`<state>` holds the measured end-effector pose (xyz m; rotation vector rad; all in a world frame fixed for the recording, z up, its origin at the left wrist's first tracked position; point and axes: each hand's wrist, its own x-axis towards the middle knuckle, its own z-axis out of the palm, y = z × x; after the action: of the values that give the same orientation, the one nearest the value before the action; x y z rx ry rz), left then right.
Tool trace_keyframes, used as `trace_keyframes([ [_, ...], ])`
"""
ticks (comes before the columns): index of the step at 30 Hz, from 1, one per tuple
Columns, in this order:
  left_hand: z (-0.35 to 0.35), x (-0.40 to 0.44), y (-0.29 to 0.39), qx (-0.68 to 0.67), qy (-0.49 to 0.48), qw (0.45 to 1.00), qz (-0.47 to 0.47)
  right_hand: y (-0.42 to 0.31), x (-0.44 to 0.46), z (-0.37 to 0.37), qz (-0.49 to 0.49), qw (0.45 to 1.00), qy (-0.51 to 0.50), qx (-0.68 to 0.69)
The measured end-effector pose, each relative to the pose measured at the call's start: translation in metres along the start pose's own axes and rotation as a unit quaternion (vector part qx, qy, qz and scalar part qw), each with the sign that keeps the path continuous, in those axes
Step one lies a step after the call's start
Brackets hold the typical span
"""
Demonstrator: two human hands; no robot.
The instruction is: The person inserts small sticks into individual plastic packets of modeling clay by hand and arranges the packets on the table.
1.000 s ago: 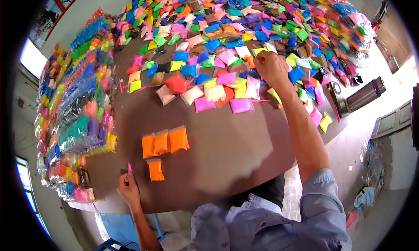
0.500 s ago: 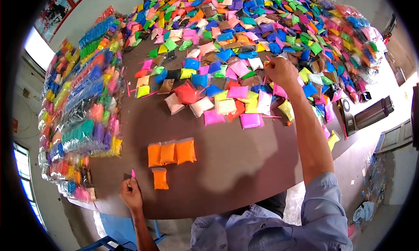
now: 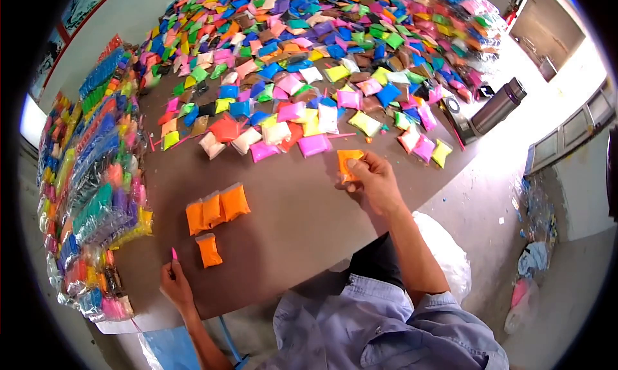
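One orange packet (image 3: 343, 166) is pinched between the thumb and fingers of the right hand (image 3: 380, 186), raised over the counter (image 3: 290, 215), between the heap of coloured packets (image 3: 309, 29) and the row of three orange packets (image 3: 212, 210). Because only a small part of its smooth film is gripped, it could be let slip, or be twisted, if the pinch is loosened. If it is squeezed too hard, the soft filling could be pushed against the seal and the bag burst. The row, whose packets are overlapped at their edges, could be knocked askew by a low pass of the hand, and so could the single orange packet (image 3: 208, 251) placed just below it. By the left hand (image 3: 177, 289), held well apart from the right, a slim pink stick (image 3: 174, 254) is clasped upright; its tip could be caught against the single packet if the hand is swung across.

The held packet is seen as small, plump and vivid orange, its face partly covered by the thumb. On the laid-out ones, a strip of clear film is left along the upper edge, and the orange filling is slightly rounded beneath shiny plastic.
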<state>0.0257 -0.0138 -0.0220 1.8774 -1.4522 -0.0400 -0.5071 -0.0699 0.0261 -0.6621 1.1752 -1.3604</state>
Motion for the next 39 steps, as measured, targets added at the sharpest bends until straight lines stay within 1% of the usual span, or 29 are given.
trace_keyframes([
  [2,-0.001,0.0,0.002,0.007,0.001,1.0,0.006,0.019,-0.01,0.002,-0.065,0.997,0.019,-0.038],
  [4,0.002,0.0,0.0,0.015,0.004,1.0,0.006,0.023,-0.02,0.002,-0.063,0.998,0.002,-0.013],
  [6,0.005,0.002,-0.01,0.017,0.017,1.0,0.008,0.032,-0.022,0.0,-0.124,0.989,0.007,-0.083],
  [10,0.001,0.002,0.0,0.038,0.009,0.999,-0.012,0.032,-0.023,-0.002,-0.117,0.987,-0.007,-0.105],
  [12,0.003,0.003,-0.003,0.035,0.012,0.999,-0.006,0.03,-0.024,0.0,-0.115,0.988,0.006,-0.106],
  [13,0.002,0.003,-0.001,0.037,0.013,0.999,-0.006,0.026,-0.028,0.005,-0.117,0.985,0.036,-0.125],
  [14,0.001,0.002,0.002,0.046,0.013,0.999,-0.004,0.024,-0.029,0.006,-0.116,0.985,0.035,-0.123],
  [16,0.0,0.003,0.003,0.058,0.014,0.998,-0.002,0.023,-0.029,0.004,-0.118,0.985,0.005,-0.124],
  [20,0.007,0.002,-0.007,0.037,0.034,0.998,0.023,0.025,-0.028,-0.001,-0.092,0.986,-0.007,-0.139],
  [22,0.004,0.002,-0.001,0.033,0.051,0.998,0.03,0.03,-0.024,-0.003,-0.102,0.991,-0.03,-0.078],
  [23,0.003,0.001,0.003,0.029,0.042,0.998,0.027,0.032,-0.024,-0.003,-0.104,0.991,-0.038,-0.076],
  [24,0.002,0.0,0.008,0.025,0.034,0.999,0.023,0.03,-0.026,-0.001,-0.105,0.993,-0.024,-0.055],
  [25,0.003,0.0,0.007,0.021,0.047,0.998,0.029,0.029,-0.027,0.001,-0.105,0.994,-0.01,-0.034],
  [26,0.003,0.0,0.008,0.024,0.054,0.998,0.028,0.028,-0.027,0.003,-0.107,0.994,-0.017,-0.032],
  [30,0.003,0.0,0.011,0.017,0.043,0.999,0.017,0.03,-0.025,0.0,-0.12,0.99,0.0,-0.075],
  [32,0.003,-0.001,0.01,0.016,0.043,0.999,0.007,0.029,-0.024,-0.001,-0.099,0.991,0.028,-0.091],
  [33,0.003,-0.001,0.01,0.006,0.044,0.999,0.009,0.032,-0.025,-0.002,-0.121,0.99,0.019,-0.074],
  [34,0.004,-0.001,0.01,-0.004,0.044,0.999,0.009,0.034,-0.025,-0.002,-0.12,0.99,0.015,-0.072],
  [37,0.004,-0.001,0.01,-0.004,0.044,0.999,0.004,0.04,-0.024,-0.003,-0.161,0.983,0.032,-0.087],
  [39,0.002,-0.001,0.01,0.004,0.04,0.999,-0.003,0.042,-0.025,-0.002,-0.157,0.983,0.041,-0.088],
])
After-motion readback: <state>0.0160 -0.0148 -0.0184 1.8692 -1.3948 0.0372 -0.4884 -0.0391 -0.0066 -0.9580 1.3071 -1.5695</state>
